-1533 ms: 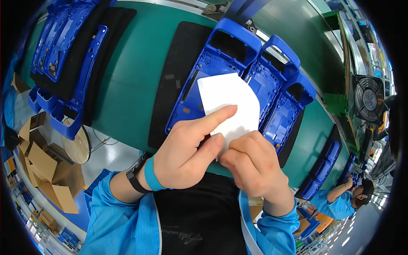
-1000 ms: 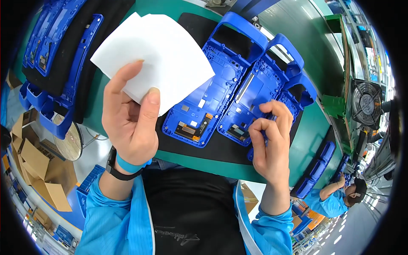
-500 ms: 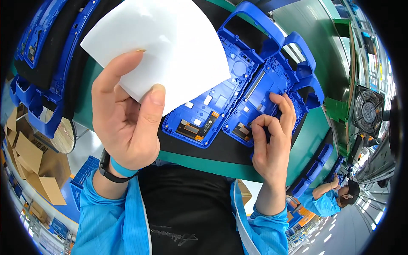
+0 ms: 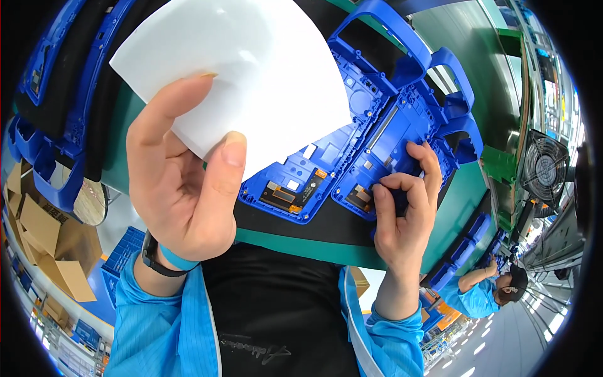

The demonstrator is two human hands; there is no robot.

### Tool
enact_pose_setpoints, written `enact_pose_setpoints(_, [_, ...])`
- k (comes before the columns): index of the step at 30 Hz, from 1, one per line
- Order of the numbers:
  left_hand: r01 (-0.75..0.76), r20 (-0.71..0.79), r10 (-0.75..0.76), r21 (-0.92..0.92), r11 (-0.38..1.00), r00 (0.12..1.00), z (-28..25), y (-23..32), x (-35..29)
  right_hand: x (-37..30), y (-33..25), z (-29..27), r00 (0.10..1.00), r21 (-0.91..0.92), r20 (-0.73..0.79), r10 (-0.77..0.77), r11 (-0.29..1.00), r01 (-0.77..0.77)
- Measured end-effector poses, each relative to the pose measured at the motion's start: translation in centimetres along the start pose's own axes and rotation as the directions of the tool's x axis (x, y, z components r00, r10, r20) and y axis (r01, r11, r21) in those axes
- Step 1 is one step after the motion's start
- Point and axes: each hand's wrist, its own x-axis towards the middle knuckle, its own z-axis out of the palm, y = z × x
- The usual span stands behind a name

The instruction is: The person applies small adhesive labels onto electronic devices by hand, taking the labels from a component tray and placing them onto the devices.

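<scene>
My left hand [image 4: 188, 188] pinches a large white sheet of paper [image 4: 270, 81] by its near corner between thumb and forefinger. The sheet is raised and covers part of a blue plastic housing [image 4: 326, 157] lying on the bench. A second blue housing [image 4: 396, 138] with a looped handle sits right beside it. Over this one's near right side is my right hand [image 4: 408, 220], thumb and forefinger tips pressed together and the other fingers curled; whatever they pinch, if anything, is too small to make out. Near the front edge of the left housing is a black flex circuit [image 4: 301, 196].
The housings lie on a black mat [image 4: 270, 227] over a green bench [image 4: 314, 250]. More blue housings [image 4: 69, 138] stand at the left. Open cardboard boxes [image 4: 56, 245] are beyond the bench's left end. A fan [image 4: 543, 162] and a co-worker [image 4: 480, 292] are at the right.
My left hand and the sheet have shifted slightly left in the picture. My right hand sits slightly farther right and lower, its pinch unchanged. Overall the view has shifted a little.
</scene>
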Motion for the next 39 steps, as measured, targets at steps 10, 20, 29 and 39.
enact_pose_setpoints(10, [0.042, 0.154, -0.015, -0.176, 0.984, 0.988, -0.2, 1.2, -0.6, -2.0, 0.7, -1.2, 0.913, 0.538, -0.385, 0.133, 0.837, 0.104])
enact_pose_setpoints(20, [-0.343, 0.573, 0.222, 0.111, 0.933, 0.789, 0.6, 5.2, 0.8, -2.0, -1.9, -3.0, 0.916, 0.516, -0.271, -0.296, 0.758, 0.398])
enact_pose_setpoints(29, [-0.03, 0.091, 0.025, 0.053, 0.998, 0.996, 0.1, 1.8, -2.1, -3.8, 4.6, -11.1, 0.599, -0.249, -0.733, -0.322, 0.947, 0.205])
enact_pose_setpoints(39, [0.153, 0.066, -0.157, 0.056, 0.987, 0.985, 0.6, 2.7, -1.4, 18.2, 13.5, -21.9, 0.703, -0.769, -0.554, -0.446, 0.597, -0.227])
